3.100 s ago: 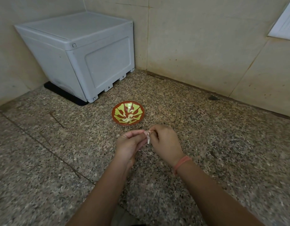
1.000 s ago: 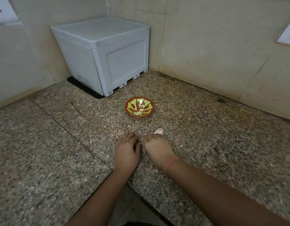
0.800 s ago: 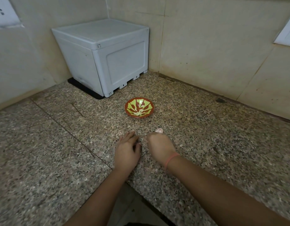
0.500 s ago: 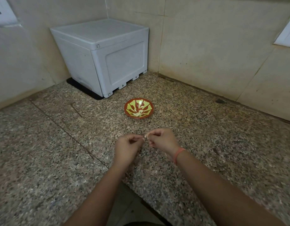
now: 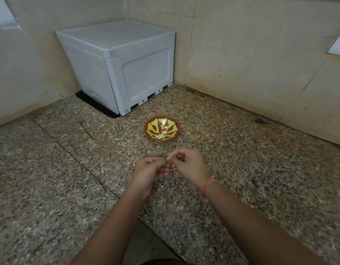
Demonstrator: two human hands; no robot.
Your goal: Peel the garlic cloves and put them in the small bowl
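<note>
Both hands meet just above the speckled stone surface (image 5: pixel 241 169), a little in front of the small bowl (image 5: pixel 162 129). The left hand (image 5: pixel 152 170) and the right hand (image 5: pixel 188 165) each pinch the same garlic clove (image 5: pixel 169 160) between thumb and fingers, with only a sliver of it showing between the fingertips. It is too small to tell how much skin is left on it. The bowl already holds several pale peeled cloves (image 5: pixel 161 135) at its bottom.

The clove is tiny and likely slick once bared, so a hard tug on the skin could make it pop out of the pinch, drop to the surface and roll off towards the near edge. Loose scraps of skin could also cling to the fingers and ride into the bowl with the clove. The bowl looks light and shallow, so a careless knock at its rim could tip it.
</note>
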